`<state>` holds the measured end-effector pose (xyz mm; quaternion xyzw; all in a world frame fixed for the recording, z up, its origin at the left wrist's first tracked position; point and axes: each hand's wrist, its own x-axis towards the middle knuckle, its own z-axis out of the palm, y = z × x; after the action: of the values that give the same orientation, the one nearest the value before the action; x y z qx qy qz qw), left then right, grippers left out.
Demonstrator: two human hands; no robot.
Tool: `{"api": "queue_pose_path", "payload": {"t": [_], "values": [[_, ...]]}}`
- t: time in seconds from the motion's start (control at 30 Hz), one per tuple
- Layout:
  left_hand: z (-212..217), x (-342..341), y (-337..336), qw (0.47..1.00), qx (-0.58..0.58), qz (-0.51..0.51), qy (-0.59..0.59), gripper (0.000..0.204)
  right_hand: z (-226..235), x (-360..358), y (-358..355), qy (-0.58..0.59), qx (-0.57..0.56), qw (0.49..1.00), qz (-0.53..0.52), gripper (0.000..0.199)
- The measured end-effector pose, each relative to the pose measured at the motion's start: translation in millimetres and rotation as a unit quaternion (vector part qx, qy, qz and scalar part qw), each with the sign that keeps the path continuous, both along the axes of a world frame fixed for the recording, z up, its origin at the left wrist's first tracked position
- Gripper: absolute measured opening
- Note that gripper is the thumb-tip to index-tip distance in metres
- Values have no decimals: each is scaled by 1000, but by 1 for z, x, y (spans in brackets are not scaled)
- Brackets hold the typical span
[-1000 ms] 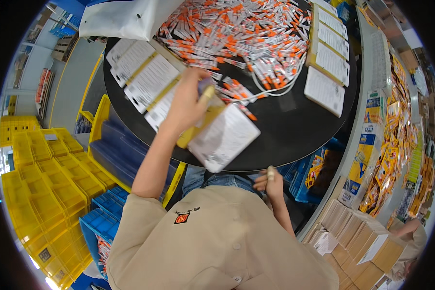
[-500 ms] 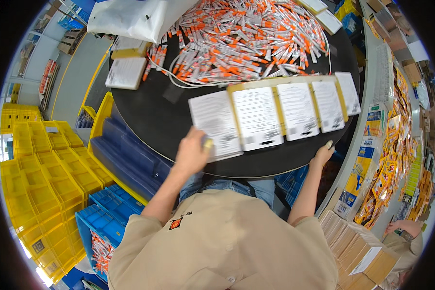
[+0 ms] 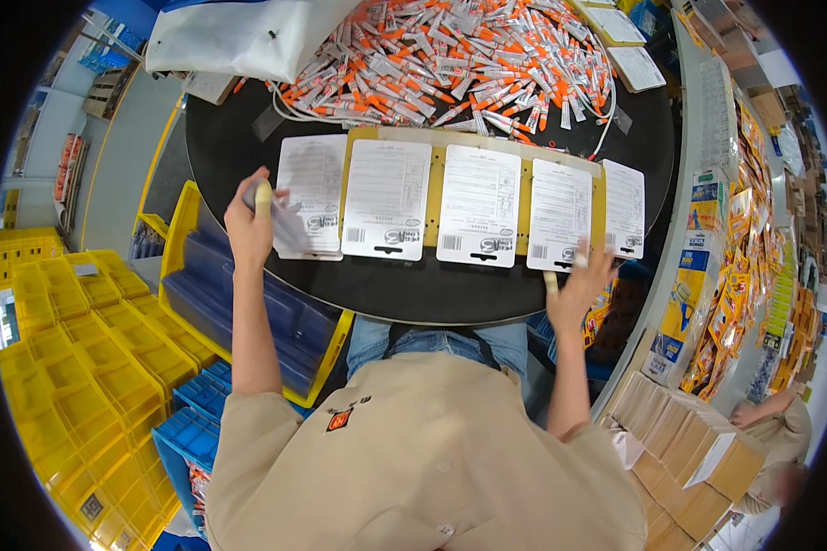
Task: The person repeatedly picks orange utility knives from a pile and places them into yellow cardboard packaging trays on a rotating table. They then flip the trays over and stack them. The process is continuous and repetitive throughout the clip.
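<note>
White cards [image 3: 480,202], five showing in one row, are lying across the near half of one round black table [image 3: 377,298]. Closest of all, one tan shirt [image 3: 432,441] is filling the lower middle, with two bare hands reaching past it, well apart from each other. The right hand [image 3: 579,280] is hovering around the lower edge of the fourth card from the left, its fingers spreading and gripping nothing; whether it is touching the card, I cannot tell. The left hand [image 3: 253,216] is bending at the left edge of the first card, which is blurring; I cannot tell whether the fingers are pinching it. Each thumb is wearing one pale cover. One yellow board [image 3: 395,135] is showing between the cards and above their top edges. Beyond it, one white cable [image 3: 289,112] is curving near the heap's edge. Farther back, orange-and-white tubes [image 3: 450,69] are overlapping in one heap, too many to count. One white bag [image 3: 220,41] is resting at the far left of the table.
</note>
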<state>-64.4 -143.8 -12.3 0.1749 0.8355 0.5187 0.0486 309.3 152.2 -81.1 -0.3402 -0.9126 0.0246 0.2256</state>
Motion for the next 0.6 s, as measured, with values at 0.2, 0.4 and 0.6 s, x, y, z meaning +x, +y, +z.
{"api": "queue_pose_path", "payload": {"t": [0.2,0.4,0.6], "values": [[39,22,5,998,29,-44,18,27,36,-47,-30,22,-93,968,231,51],[101,60,25,984,67,-151,-59,25,18,-114,-68,202,-143,932,265,55],[118,132,117,891,81,-439,81,39,29,-174,-63,194,-267,857,395,37]]}}
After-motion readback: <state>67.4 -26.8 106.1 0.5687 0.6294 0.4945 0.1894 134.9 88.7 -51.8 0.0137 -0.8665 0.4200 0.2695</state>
